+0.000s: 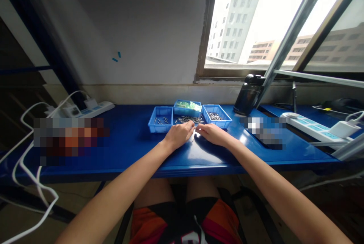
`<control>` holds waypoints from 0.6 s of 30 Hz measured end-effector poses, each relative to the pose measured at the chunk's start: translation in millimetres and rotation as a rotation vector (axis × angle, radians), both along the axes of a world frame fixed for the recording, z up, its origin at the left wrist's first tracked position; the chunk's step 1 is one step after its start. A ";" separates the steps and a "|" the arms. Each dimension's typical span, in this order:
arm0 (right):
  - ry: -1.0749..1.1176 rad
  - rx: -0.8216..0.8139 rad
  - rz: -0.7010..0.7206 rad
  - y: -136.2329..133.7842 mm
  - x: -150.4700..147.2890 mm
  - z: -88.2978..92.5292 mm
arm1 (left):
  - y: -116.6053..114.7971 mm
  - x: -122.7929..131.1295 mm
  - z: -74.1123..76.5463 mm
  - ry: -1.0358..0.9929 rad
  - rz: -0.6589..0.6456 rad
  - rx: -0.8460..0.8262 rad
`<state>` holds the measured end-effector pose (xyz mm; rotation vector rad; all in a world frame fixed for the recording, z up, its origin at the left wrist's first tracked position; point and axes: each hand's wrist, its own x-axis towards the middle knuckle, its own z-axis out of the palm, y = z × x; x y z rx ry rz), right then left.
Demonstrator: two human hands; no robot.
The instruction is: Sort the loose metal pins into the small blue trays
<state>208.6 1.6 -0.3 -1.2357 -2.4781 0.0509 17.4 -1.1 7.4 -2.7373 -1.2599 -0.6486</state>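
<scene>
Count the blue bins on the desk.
3: left bin; middle bin, set farther back behind the loose metal pieces; right bin. The pixelated areas could hide others.

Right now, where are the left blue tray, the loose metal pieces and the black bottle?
Left blue tray (159, 128): head view, front wall.
Loose metal pieces (188, 119): head view, pile's middle.
Black bottle (247, 95): head view, its body.
</scene>
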 end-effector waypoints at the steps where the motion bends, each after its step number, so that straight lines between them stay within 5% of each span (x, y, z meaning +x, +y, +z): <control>1: -0.011 -0.002 0.001 0.3 -0.3 -0.8 | -0.1 0.0 -0.3 -0.007 -0.024 0.002; 9: -0.026 -0.013 -0.032 2.0 0.8 -2.8 | 0.3 -0.3 -3.2 -0.013 -0.143 0.032; 18: 0.066 0.017 -0.151 -2.5 1.4 6.3 | 3.4 -0.2 -2.8 0.099 0.064 -0.054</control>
